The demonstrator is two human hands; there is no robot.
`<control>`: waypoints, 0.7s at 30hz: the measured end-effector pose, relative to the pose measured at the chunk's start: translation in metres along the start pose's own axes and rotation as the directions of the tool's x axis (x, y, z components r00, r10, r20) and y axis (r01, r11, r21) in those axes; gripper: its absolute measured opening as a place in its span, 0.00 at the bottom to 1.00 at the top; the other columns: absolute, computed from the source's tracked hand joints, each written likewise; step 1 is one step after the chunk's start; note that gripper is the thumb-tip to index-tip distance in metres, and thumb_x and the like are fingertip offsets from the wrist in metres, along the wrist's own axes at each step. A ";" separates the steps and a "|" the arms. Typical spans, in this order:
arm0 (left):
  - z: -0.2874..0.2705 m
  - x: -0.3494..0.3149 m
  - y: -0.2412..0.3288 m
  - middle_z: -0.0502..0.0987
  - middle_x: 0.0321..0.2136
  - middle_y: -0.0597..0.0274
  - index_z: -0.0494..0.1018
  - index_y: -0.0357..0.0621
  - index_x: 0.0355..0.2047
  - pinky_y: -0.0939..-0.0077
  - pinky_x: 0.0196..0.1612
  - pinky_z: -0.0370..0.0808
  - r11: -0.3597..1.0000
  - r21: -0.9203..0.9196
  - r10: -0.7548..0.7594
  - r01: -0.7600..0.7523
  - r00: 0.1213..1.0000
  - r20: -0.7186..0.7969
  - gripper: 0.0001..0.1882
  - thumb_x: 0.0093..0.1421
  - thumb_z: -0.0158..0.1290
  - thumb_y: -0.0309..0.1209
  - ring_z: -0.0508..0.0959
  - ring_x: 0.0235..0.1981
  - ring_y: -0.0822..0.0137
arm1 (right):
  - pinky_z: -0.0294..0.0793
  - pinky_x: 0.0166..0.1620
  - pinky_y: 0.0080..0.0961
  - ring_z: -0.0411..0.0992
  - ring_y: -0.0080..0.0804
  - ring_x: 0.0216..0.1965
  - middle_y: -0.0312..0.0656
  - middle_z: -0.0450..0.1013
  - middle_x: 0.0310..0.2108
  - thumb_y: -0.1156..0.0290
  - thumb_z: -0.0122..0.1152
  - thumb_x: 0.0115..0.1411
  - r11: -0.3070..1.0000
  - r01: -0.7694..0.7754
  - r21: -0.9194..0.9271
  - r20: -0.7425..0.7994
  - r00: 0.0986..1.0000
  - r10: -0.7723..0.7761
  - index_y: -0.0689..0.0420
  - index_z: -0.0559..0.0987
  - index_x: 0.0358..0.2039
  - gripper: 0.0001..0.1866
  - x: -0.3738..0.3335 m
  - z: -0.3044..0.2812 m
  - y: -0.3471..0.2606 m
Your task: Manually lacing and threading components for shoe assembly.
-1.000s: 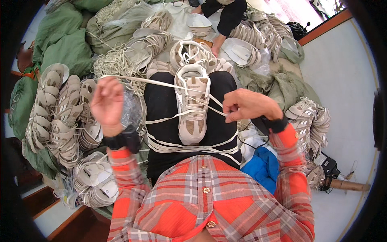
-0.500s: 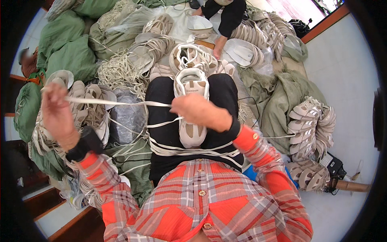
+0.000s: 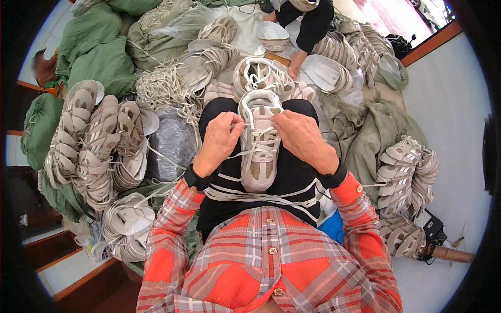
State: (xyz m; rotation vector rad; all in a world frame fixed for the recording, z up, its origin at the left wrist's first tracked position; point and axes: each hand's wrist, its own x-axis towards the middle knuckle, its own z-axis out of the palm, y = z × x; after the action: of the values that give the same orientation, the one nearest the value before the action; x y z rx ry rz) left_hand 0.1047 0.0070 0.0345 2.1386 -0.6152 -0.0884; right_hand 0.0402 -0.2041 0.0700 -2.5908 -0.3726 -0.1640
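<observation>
Head camera: a beige and white shoe (image 3: 257, 181) sits between the two grips, toe toward the wearer, nested between the black-trousered thighs (image 3: 221, 108). That placing probably lets the legs do the clamping, so that neither grip has to steady the shoe. The shoelace (image 3: 261, 151) already crosses the tongue in several rows just below the fingertips of both grips. Nearer the body than either grip, several spare laces (image 3: 261, 197) lie across the lap, perhaps to be within easy reach. Just beyond the grips stands another laced shoe (image 3: 266, 69); farther out past the left grip are a heap of laces (image 3: 166, 89) and rows of stacked shoe uppers (image 3: 99, 143).

The left grip (image 3: 219, 138) is curled, thumb and fingers pinching what looks like a strand of the shoelace at the shoe's left edge. The right grip (image 3: 302, 136) meets the opposite edge with its fingertips bunched; whether they pinch lace or only press on the shoe, I cannot tell. Both backs face upward, and the left forearm (image 3: 175, 216) and right forearm (image 3: 360, 219) angle inward, nearly mirrored.
</observation>
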 end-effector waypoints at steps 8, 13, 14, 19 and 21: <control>0.008 -0.001 0.007 0.70 0.28 0.54 0.68 0.39 0.30 0.64 0.31 0.71 0.893 0.361 0.279 -0.267 0.960 0.020 0.05 0.55 0.53 0.24 0.73 0.28 0.52 | 0.63 0.41 0.32 0.66 0.39 0.37 0.42 0.68 0.29 0.75 0.56 0.46 0.960 0.174 -0.218 -0.125 0.971 -0.204 0.58 0.74 0.26 0.05 0.021 0.018 0.002; 0.015 0.005 -0.008 0.74 0.22 0.57 0.71 0.36 0.28 0.72 0.24 0.70 0.981 0.068 0.185 -0.179 0.979 -0.084 0.06 0.55 0.55 0.26 0.74 0.20 0.64 | 0.60 0.41 0.34 0.64 0.37 0.37 0.39 0.66 0.29 0.72 0.59 0.48 0.981 0.169 -0.098 -0.108 0.978 -0.179 0.56 0.77 0.27 0.04 0.032 0.039 0.004; 0.007 0.003 -0.005 0.75 0.18 0.64 0.73 0.36 0.26 0.80 0.20 0.67 0.976 -0.132 -0.169 0.174 0.984 0.049 0.08 0.56 0.56 0.28 0.71 0.16 0.75 | 0.60 0.41 0.34 0.64 0.37 0.37 0.38 0.66 0.29 0.72 0.59 0.48 0.987 0.157 -0.027 -0.143 0.977 -0.159 0.55 0.77 0.26 0.04 0.032 0.040 0.004; -0.002 0.016 -0.002 0.73 0.18 0.70 0.72 0.42 0.25 0.87 0.17 0.62 0.825 -0.320 -0.361 0.466 0.870 0.336 0.08 0.57 0.56 0.31 0.68 0.16 0.81 | 0.60 0.40 0.34 0.64 0.37 0.37 0.38 0.67 0.28 0.72 0.59 0.48 0.983 0.182 -0.025 -0.014 0.983 -0.183 0.54 0.77 0.26 0.04 0.043 0.040 0.011; -0.008 0.019 -0.001 0.71 0.16 0.72 0.70 0.42 0.22 0.88 0.15 0.60 0.792 -0.253 -0.421 0.555 0.798 0.431 0.12 0.58 0.56 0.35 0.66 0.14 0.82 | 0.60 0.39 0.34 0.64 0.37 0.37 0.38 0.67 0.27 0.72 0.59 0.48 0.981 0.192 -0.033 0.023 0.981 -0.192 0.55 0.77 0.26 0.03 0.048 0.037 0.017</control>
State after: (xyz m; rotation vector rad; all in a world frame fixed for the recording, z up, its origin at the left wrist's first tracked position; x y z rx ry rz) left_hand 0.1240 0.0047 0.0419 1.8658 -0.1839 -0.8393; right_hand 0.0922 -0.1881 0.0390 -2.5900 -0.6332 -0.2136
